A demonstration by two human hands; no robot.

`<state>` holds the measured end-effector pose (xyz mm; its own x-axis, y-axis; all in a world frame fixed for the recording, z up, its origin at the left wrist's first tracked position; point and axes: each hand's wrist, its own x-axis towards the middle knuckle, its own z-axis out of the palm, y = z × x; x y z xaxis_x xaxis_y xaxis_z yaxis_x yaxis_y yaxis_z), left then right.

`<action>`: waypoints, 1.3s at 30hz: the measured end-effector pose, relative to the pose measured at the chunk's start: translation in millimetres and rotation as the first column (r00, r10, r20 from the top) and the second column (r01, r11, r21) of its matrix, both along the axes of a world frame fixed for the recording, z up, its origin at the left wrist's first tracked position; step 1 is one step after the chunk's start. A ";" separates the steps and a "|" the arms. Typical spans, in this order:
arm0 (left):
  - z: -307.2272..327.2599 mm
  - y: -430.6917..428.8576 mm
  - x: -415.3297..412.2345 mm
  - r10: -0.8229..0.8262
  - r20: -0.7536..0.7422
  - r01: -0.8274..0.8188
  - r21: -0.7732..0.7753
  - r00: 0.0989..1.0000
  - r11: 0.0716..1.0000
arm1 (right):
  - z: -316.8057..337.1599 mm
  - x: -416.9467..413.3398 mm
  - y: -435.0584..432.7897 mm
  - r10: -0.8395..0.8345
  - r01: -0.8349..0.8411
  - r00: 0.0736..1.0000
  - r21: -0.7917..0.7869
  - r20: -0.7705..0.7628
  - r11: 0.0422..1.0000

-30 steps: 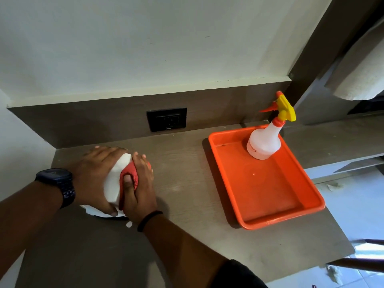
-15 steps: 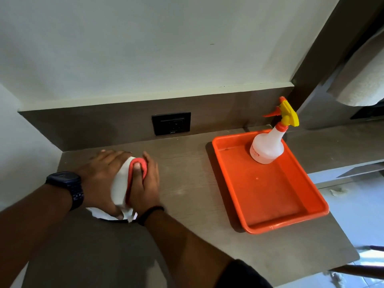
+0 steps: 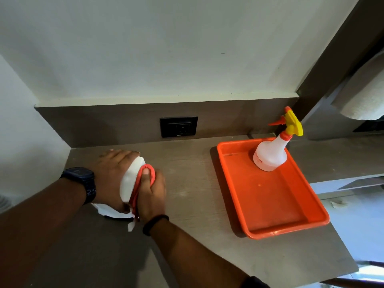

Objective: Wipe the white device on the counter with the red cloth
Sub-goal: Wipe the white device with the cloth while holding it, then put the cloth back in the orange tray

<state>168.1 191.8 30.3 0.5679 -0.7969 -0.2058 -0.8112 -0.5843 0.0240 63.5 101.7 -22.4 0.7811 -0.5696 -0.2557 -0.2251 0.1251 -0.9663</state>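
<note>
The white device (image 3: 131,179) stands on the grey-brown counter (image 3: 187,173) near its back left corner. My left hand (image 3: 113,173) wraps over its left side and top and holds it in place. My right hand (image 3: 151,194) presses the red cloth (image 3: 138,183) against the device's right side, thumb on top of the cloth. Most of the cloth is hidden under my palm. A white base or paper (image 3: 110,212) pokes out beneath the device.
An orange tray (image 3: 270,204) lies on the counter's right half, with a white spray bottle (image 3: 270,156) with a yellow trigger standing in its far end. A black wall socket (image 3: 178,126) sits in the backsplash. A paper towel roll (image 3: 363,96) hangs at upper right.
My right hand with the red cloth has slid along the device's right side, toward its top. My left hand stays on the device. The view has shifted slightly.
</note>
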 end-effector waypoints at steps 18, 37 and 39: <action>8.2 2.9 -10.3 0.071 0.010 -0.072 0.027 0.997 0.997 | 7.8 1.1 -23.2 0.044 -0.022 0.994 0.221 -0.096 0.975; -59.8 -224.9 -128.3 -0.080 -0.177 0.060 -0.115 0.981 0.992 | -10.4 -122.7 -274.1 -0.081 -0.434 0.828 -0.724 -0.556 0.536; -70.2 -229.0 -133.4 -0.079 -0.189 0.065 -0.083 0.979 0.994 | -24.2 -126.9 -275.6 -0.050 -0.493 0.801 -0.705 -0.597 0.509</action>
<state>34.7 -37.2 -39.9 0.4643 -0.8518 -0.2426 -0.8271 -0.5150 0.2252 -63.5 -173.9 -46.6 0.8200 -0.5488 -0.1623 -0.5696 -0.7553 -0.3242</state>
